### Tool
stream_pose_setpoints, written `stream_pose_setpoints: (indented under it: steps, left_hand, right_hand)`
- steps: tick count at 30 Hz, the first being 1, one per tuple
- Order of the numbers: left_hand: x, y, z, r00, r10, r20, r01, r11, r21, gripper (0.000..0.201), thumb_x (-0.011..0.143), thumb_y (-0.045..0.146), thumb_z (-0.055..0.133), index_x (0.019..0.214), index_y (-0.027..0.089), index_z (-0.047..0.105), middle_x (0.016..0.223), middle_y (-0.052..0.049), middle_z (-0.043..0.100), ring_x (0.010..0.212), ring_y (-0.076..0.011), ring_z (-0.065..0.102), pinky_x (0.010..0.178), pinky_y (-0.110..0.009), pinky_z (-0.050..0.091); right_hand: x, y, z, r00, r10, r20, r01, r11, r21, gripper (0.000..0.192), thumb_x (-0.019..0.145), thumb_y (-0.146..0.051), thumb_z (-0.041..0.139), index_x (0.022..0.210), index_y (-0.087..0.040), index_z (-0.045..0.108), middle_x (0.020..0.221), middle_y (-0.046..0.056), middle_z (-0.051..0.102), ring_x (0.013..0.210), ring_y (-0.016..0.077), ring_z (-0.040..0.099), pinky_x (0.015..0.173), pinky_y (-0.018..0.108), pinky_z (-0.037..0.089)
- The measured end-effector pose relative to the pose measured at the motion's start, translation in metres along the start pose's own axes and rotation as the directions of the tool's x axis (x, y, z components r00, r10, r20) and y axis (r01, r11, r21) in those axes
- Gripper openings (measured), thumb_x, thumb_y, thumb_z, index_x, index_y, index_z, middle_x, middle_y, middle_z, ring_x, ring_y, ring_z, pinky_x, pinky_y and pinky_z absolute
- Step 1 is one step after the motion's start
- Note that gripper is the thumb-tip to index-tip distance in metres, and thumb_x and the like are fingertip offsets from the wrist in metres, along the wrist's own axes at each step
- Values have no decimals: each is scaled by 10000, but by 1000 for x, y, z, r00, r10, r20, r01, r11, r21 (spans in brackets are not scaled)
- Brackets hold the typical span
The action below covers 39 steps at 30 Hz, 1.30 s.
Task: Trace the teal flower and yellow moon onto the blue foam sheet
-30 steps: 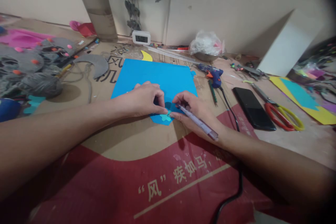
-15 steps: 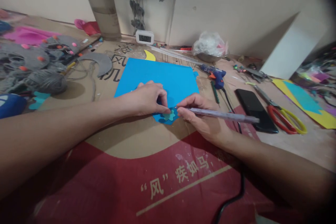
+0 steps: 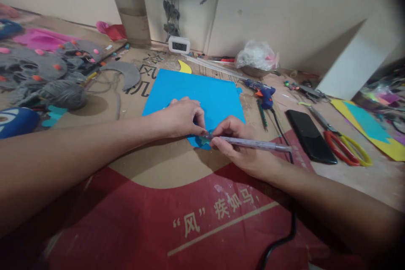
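Right hand (image 3: 245,152) clamped on pen (image 3: 253,144), tip at small teal cutout (image 3: 204,139); left hand (image 3: 182,117) pinches that cutout onto blue sheet (image 3: 202,90). Work surface: flattened cardboard (image 3: 152,168), red print reading "风", pale wall at 12 o'clock. Clock (image 3: 179,45) at 12 reads 5:00; scissors (image 3: 344,141) at 3.

Both hands (image 3: 183,117) (image 3: 240,145) low — fingertips seemingly touching.

Small teal cut-out shape (image 3: 202,139), seemingly flat on blue foam sheet (image 3: 196,88), translucent pen (image 3: 253,144) tip touching it
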<state>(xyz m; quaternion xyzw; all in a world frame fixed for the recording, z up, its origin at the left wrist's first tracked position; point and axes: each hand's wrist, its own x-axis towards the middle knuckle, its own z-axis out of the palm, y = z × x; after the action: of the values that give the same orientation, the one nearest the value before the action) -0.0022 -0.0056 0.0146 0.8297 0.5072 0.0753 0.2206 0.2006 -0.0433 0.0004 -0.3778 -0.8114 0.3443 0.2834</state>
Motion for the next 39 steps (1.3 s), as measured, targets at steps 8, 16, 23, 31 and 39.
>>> stream_pose_setpoints:
  steps: [8,16,23,31,39]
  left_hand:
    - [-2,1,0,1000,3,0,-3,1000,5,207,780,430,703,740,227,706,999,-9,656,1083,-255,507,855,-366,344]
    - [-1,2,-1,1000,-7,1,7,1000,24,192,776,423,705,737,235,712,1009,-12,670,1061,-237,528,792,-333,346]
    - [-1,2,-1,1000,-12,2,11,999,36,208,771,435,713,728,232,713,1000,-8,675,1027,-237,547,782,-324,348]
    - [-2,2,-1,1000,-2,-1,2,999,33,167,775,398,697,730,238,714,978,-4,670,1026,-236,536,785,-329,345]
    - [0,1,0,1000,-10,-3,10,999,30,145,761,385,703,726,244,715,945,5,668,986,-220,542,742,-320,329]
  right_hand:
    - [0,-5,1,998,-58,31,62,987,-148,166,899,-315,569,801,-181,582,657,-25,597,537,87,498,486,223,354]
    - [0,-5,1,993,-107,43,113,982,-150,178,909,-310,565,806,-165,580,672,-24,587,555,81,487,523,221,356]
    - [1,-2,2,991,-123,43,128,981,-147,179,914,-324,569,821,-171,575,681,-25,585,555,81,467,533,229,344]
    - [0,-2,2,989,-128,68,136,980,-144,165,915,-309,569,829,-170,579,705,-23,585,575,79,476,538,224,347]
    - [2,-5,3,988,-139,66,148,973,-176,118,899,-244,563,802,-178,559,685,-37,570,570,74,469,544,217,343]
